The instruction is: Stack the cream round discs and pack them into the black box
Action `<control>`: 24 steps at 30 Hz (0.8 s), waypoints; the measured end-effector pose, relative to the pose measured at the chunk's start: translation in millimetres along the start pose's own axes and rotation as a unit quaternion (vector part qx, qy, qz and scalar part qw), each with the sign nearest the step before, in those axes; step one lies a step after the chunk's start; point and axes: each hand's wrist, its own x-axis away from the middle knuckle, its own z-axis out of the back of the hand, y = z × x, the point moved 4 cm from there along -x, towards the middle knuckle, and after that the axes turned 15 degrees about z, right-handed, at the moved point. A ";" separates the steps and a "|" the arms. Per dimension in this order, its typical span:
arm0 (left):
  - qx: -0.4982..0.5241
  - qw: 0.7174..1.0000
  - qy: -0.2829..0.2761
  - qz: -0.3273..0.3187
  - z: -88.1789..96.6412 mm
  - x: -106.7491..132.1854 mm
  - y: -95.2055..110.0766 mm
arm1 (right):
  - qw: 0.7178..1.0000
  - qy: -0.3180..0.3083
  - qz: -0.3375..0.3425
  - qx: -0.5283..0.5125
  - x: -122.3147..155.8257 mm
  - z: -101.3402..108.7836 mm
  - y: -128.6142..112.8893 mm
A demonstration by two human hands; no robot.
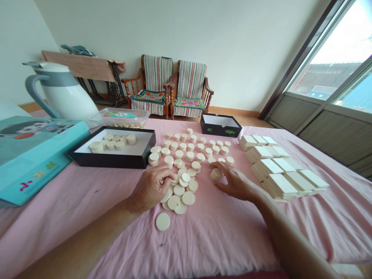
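One disc, just right of the pile, is held by its rim in the right hand, prob to keep it flat. What's gripped by the curled left hand can't be told.

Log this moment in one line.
left hand: curled at loose discs, grip unclear | right hand: at separate disc, grip unclear | ahead: disc stacks | right side: rectangular stacks

The near pink cloth leaves passage, while disc stacks block the way forward.
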 end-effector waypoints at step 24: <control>-0.001 1.000 0.008 -0.001 1.7 0.5 1.2 | 0.984 0.059 -0.148 0.082 23.5 21.6 31.4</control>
